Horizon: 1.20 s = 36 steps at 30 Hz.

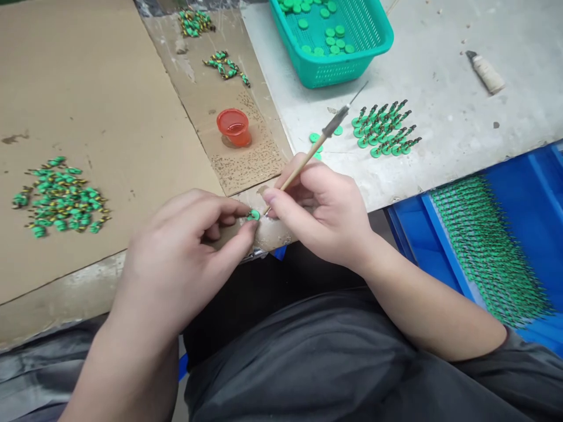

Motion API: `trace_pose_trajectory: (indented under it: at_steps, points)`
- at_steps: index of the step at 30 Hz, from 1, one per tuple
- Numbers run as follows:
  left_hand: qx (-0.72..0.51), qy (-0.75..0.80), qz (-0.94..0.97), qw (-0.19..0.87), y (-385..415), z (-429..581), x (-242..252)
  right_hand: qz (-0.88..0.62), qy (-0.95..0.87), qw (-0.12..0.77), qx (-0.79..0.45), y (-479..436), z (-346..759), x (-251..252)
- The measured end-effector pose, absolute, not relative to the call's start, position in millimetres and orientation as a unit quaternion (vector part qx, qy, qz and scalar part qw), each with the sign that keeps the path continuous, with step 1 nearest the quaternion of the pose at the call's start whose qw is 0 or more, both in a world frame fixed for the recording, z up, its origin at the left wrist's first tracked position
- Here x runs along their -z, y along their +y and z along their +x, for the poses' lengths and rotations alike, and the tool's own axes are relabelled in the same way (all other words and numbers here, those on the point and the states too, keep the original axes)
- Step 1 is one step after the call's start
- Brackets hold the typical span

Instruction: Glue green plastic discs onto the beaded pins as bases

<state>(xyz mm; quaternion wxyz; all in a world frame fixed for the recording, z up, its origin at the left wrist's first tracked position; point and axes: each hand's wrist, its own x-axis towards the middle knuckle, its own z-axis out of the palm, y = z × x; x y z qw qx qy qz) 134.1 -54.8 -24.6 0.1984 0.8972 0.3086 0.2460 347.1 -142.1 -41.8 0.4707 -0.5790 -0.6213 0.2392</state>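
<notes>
My left hand [189, 246] pinches a small green disc [255, 215] between thumb and fingertips at the table's front edge. Whether a figure is fixed to that disc is mostly hidden by the fingers. My right hand [321, 211] grips a thin wooden-handled needle tool [323, 138] like a pen. Its taped upper end carries a long metal needle, tilted up to the right, while its lower tip is close beside the disc. An orange-red cup [234, 127] with some liquid stands on the cardboard just beyond my hands.
Tiny green-and-black figures [65, 196] lie piled on cardboard at left, with smaller piles [196, 22] farther back. A teal basket [343, 73] holds green discs. Figures on discs [387, 132] stand in rows at right, near a tube [488, 73]. Blue trays [444, 228] hold many more below.
</notes>
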Motion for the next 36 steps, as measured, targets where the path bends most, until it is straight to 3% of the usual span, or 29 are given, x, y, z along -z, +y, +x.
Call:
trace_pose_trajectory:
  at_steps: [3,15,20,36]
  points:
    - [-0.247,0.322,0.892,0.199,-58,132,28,-0.569,-0.622,0.494,-0.212,-142,349,40]
    - [-0.272,0.332,0.878,0.212,-62,134,29,-0.565,-0.675,0.443,-0.172,-138,348,36]
    - [-0.274,0.321,0.882,0.211,-62,134,30,-0.539,-0.684,0.471,-0.139,-138,349,38]
    - [-0.266,0.324,0.884,0.204,-66,135,29,-0.586,-0.663,0.425,-0.193,-136,344,30]
